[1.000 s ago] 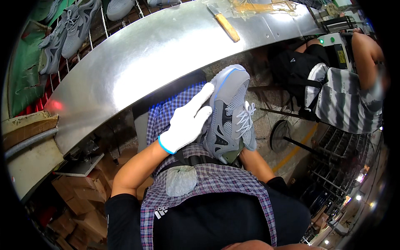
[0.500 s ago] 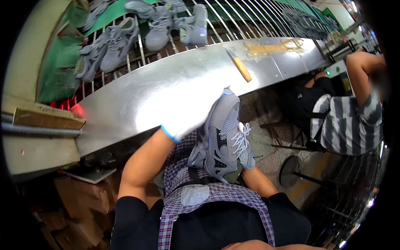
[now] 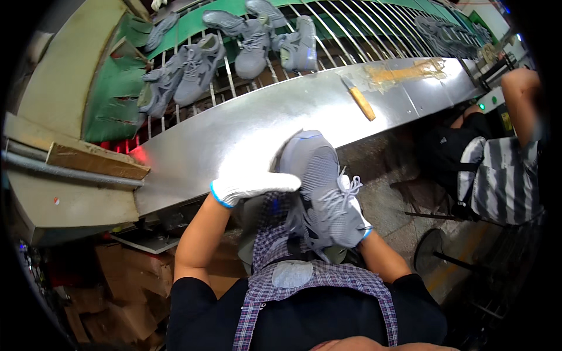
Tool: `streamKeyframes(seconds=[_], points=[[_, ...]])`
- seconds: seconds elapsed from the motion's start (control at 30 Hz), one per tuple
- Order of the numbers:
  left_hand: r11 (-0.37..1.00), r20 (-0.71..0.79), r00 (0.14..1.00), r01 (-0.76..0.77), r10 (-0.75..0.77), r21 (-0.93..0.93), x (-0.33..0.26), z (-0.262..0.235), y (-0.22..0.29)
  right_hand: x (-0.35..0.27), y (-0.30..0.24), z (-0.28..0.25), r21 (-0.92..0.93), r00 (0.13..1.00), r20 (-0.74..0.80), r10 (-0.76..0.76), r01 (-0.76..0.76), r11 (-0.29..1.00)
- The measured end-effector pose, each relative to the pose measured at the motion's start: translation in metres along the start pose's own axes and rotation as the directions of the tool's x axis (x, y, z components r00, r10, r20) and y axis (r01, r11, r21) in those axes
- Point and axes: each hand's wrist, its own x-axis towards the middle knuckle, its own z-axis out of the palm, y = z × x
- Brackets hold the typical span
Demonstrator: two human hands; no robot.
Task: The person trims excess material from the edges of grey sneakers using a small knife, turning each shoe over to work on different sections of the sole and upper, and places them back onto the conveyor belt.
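A grey lace-up sneaker (image 3: 322,187) is held over my lap, toe pointing at the metal ledge. My right hand (image 3: 362,217), in a white glove, grips it from the right; most of its fingers are hidden behind the shoe. On the left, my left hand (image 3: 254,185), in a white glove with blue cuff trim, is open. Its thumb stretches to the shoe's side, while its other fingers blend into the ledge's glare; whether they touch the shoe I cannot tell.
Beyond me runs a shiny metal ledge (image 3: 193,143) carrying a wooden-handled knife (image 3: 363,105). Several grey sneakers (image 3: 253,50) rest on the metal bar rack (image 3: 345,41) behind it. A person in a striped top (image 3: 506,175) sits at right; cardboard (image 3: 126,281) lies lower left.
The sneaker has turned so more of its top and laces face up. My left hand has drawn back from the toe along its side, thumb spread. The whole view has shifted slightly.
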Motion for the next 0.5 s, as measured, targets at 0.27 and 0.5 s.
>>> streamKeyframes(seconds=[0.27, 0.5], points=[[0.965, -0.093, 0.961, 0.261, -0.260, -0.006, -0.033, -0.036, -0.025, -0.097, -0.153, 0.014, -0.598, 0.893, 0.430, -0.135, 0.393, 0.699], [0.941, -0.075, 0.941, 0.334, -0.330, 0.046, -0.011, -0.038, -0.031, -0.031, -0.113, 0.035, -0.850, 0.799, 0.108, -0.592, 0.383, 0.361]])
